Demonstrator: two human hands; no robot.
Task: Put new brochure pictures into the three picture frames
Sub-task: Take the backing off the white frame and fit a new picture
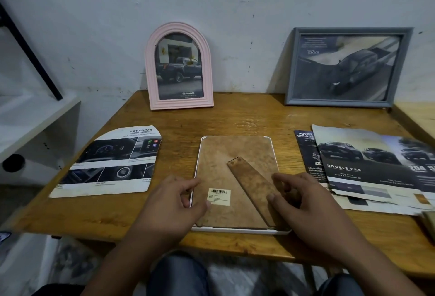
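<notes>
A white picture frame (235,147) lies face down in the middle of the wooden table, its brown backing board and folded stand leg (249,178) facing up. My left hand (171,204) rests at the frame's left edge, fingers loosely bent, thumb on the backing near a barcode sticker (219,197). My right hand (303,199) is at the frame's right edge, thumb on the stand leg, fingers curled over the rim. A pink arched frame (179,67) and a grey rectangular frame (346,67) lean on the wall, each showing a truck picture.
A cut brochure page with an arched top (110,163) lies left of the white frame. Several brochure sheets (372,166) lie to its right. A white shelf unit (35,126) stands left of the table (235,121). My knees show below the front edge.
</notes>
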